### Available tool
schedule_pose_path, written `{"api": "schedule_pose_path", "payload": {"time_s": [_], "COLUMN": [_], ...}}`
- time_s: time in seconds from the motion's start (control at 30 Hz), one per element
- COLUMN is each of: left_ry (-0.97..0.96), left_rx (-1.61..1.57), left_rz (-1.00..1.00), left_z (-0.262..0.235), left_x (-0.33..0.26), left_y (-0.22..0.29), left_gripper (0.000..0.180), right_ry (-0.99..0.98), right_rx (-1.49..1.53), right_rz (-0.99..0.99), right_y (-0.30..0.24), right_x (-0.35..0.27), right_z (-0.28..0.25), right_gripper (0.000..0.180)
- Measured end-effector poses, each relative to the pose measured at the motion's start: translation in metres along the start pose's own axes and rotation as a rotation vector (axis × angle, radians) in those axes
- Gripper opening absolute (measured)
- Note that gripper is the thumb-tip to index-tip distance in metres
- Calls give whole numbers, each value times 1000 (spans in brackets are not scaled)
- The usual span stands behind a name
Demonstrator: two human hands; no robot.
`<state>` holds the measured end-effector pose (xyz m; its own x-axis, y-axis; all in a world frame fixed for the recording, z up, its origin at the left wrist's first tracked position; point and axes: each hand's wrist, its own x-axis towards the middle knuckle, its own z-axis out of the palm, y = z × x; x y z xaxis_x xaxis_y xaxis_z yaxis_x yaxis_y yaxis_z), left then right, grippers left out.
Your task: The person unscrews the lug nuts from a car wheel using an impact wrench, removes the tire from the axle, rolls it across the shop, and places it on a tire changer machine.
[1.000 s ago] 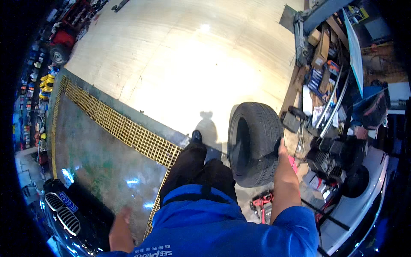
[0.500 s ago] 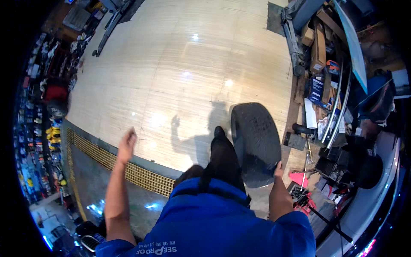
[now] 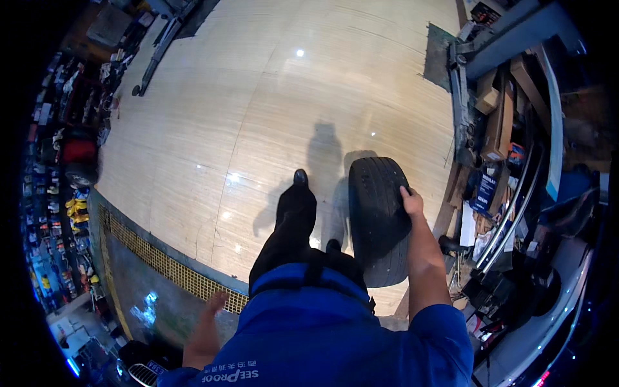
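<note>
A black tyre point(image 3: 380, 226) stands upright on its tread on the pale floor, at the right side of my legs. My right hand point(image 3: 411, 202) grips the tread near its far right part, with fingertips over the edge of the dark rubber. At my left side my left hand point(image 3: 214, 304) hangs low above the yellow grating, fingers loosely apart and holding nothing. One of my dark shoes point(image 3: 300, 177) is stepped forward to the left of the tyre.
Yellow floor grating point(image 3: 167, 261) runs along the floor's near left edge. A lift post point(image 3: 509, 45) with its arm, cardboard boxes point(image 3: 496, 132) and metal strips point(image 3: 512, 222) crowd the right. Shelves of small goods point(image 3: 48, 213) line the left; a pale car body point(image 3: 548, 322) is at lower right.
I have stepped forward along the floor with the tyre still beside me. My right hand has moved up the tread from its near end; my left hand has swung back and down.
</note>
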<state>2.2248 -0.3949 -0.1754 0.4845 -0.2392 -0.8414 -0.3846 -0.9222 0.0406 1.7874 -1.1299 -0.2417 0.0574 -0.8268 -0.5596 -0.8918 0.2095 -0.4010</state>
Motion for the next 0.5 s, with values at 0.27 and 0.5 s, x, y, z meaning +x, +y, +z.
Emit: {"api": "schedule_pose_path", "payload": {"time_s": [0.27,0.5], "left_ry": [364,302], "left_rx": [-476,-146], "left_rz": [468,543], "left_z": [-335,-481], "left_x": [143,226], "left_y": [385,530], "left_gripper": [41,41], "right_ry": [115,141], "right_rx": [178,-171], "right_rz": [507,461], "right_y": [62,-208], "right_x": [90,238], "right_z": [-47,-92], "right_gripper": [86,82]}}
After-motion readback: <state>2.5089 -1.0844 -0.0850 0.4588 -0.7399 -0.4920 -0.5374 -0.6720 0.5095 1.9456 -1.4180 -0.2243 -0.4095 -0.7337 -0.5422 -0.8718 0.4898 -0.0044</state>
